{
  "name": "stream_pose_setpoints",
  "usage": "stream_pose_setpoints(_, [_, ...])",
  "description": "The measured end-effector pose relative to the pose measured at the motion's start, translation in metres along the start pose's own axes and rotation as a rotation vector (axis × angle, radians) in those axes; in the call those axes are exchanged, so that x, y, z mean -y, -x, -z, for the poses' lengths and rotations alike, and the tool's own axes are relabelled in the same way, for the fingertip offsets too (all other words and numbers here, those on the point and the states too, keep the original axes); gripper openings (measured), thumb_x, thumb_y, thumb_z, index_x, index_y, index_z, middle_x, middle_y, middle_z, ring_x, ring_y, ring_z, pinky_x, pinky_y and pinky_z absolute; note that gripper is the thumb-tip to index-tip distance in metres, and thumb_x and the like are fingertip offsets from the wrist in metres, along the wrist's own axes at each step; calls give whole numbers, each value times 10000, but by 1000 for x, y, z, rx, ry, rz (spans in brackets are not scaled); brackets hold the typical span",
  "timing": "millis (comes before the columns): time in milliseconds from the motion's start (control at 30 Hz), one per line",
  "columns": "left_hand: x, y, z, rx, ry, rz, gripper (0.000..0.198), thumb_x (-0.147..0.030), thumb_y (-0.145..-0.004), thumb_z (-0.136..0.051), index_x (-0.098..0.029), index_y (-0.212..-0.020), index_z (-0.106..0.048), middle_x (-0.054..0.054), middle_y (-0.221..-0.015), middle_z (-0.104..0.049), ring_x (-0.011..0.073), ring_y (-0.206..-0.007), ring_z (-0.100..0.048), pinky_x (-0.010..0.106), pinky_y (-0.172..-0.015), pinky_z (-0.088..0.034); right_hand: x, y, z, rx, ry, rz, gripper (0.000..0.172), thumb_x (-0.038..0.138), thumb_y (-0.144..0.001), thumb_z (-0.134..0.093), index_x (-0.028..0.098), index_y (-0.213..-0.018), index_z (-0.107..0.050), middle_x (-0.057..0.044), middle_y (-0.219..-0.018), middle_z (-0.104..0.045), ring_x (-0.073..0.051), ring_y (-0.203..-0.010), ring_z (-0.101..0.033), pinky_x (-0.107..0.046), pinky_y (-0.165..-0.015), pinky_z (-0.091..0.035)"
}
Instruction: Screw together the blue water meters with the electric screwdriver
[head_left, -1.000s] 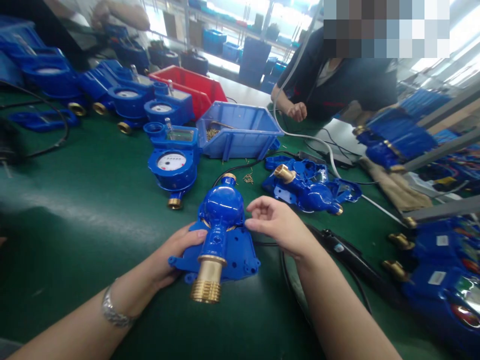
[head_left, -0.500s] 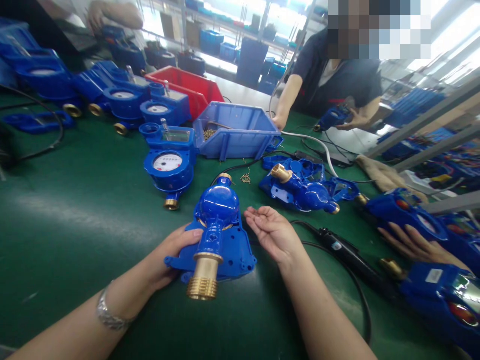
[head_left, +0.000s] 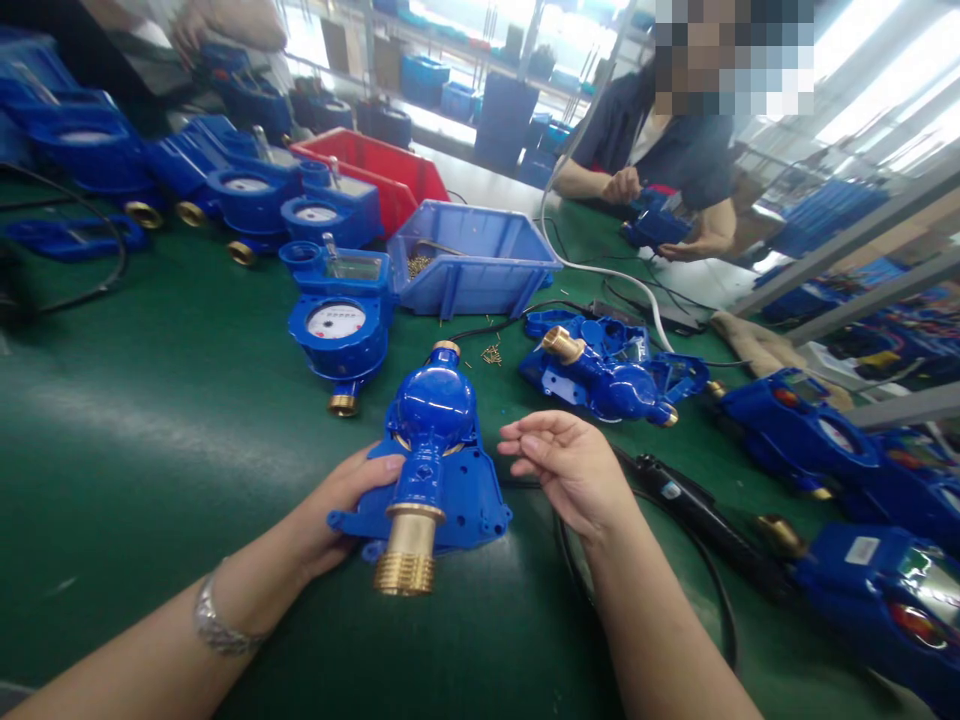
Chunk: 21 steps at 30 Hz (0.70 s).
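Note:
A blue water meter [head_left: 431, 455] lies face down on the green table, its brass threaded end [head_left: 406, 561] pointing toward me. My left hand [head_left: 341, 505] grips its blue base plate from the left side, thumb on top. My right hand [head_left: 571, 465] hovers just right of the meter, palm up, fingers loosely curled; whether it holds anything small is unclear. A black electric screwdriver [head_left: 694, 505] with its cable lies right of that hand.
A blue bin of small brass screws [head_left: 472, 262] and a red bin [head_left: 375, 170] stand behind. Loose screws [head_left: 493, 353] lie nearby. More blue meters [head_left: 341, 325] [head_left: 611, 370] [head_left: 799, 430] surround the spot. A person across the table [head_left: 660, 195] handles another meter.
My right hand turned palm up, then curled its fingers inward. A blue meter was set down at the right by another hand. The person opposite took up a meter.

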<state>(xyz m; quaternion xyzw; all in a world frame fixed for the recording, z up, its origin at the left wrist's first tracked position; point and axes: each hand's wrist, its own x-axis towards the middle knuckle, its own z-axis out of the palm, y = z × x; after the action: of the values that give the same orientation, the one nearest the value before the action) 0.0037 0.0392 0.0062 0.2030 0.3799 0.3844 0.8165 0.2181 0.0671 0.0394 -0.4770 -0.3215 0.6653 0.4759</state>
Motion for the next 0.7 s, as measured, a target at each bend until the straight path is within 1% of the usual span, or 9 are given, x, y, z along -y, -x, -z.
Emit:
stream_pose_setpoints(100, [0, 0, 1, -3, -11, -3, 274, -271, -699, -692, -197, -963, -696, 26, -814, -739, 227, -865, -665, 302, -794, -515, 2, 5, -3, 7, 53, 46, 274, 253, -587, -794, 146, -772, -622, -38, -648, -702, -136, -541, -664, -173, -433, -512])
stream_pose_setpoints(200, [0, 0, 2, -16, -21, -16, 311, -310, -674, -715, -180, -956, -694, 44, -895, -739, 231, -856, -666, 311, -812, -510, 3, 10, -5, 22, 105, 75, 235, 290, -641, -763, 147, -739, -603, -20, -545, -669, -119, -441, -617, -172, -403, -483])
stream_pose_setpoints(333, [1, 0, 2, -43, -17, 2, 300, -324, -669, -720, -177, -929, -697, 49, -902, -739, 223, -811, -673, 317, -798, -517, 6, 16, -5, 50, 146, 71, 238, 273, -607, -787, 134, -630, -595, 13, -429, -593, -78, -341, -518, -149, -340, -411])
stream_pose_setpoints(400, [1, -1, 2, -37, -7, 3, 278, -300, -689, -703, -180, -940, -694, 51, -915, -738, 226, -834, -674, 318, -808, -516, 9, 18, -4, 85, 172, 55, 221, 239, -598, -792, 130, -617, -600, 13, -444, -597, -71, -362, -522, -145, -355, -414])
stream_pose_setpoints(533, [2, -3, 3, 4, 8, 32, 297, -275, -759, -631, -168, -1033, -667, 92, -1059, -702, 259, -959, -650, 352, -889, -483, 17, 23, -3, 188, 214, 26, 200, 181, -611, -772, 142, -622, -576, -22, -607, -677, -112, -510, -626, -197, -474, -505])
stream_pose_setpoints(600, [2, -3, 4, 8, 7, 42, 319, -290, -768, -623, -164, -1060, -657, 106, -1091, -688, 273, -987, -640, 364, -906, -474, 19, 26, -4, 190, 256, 30, 163, 178, -634, -752, 151, -693, -603, -25, -654, -693, -128, -551, -648, -226, -516, -532])
stream_pose_setpoints(700, [2, -2, 4, -11, -15, 26, 307, -300, -754, -643, -163, -1026, -670, 103, -1046, -705, 272, -941, -657, 356, -880, -489, 20, 33, -5, 138, 408, 105, 117, 184, -722, -673, 162, -836, -668, -26, -680, -698, -129, -589, -659, -248, -573, -555])
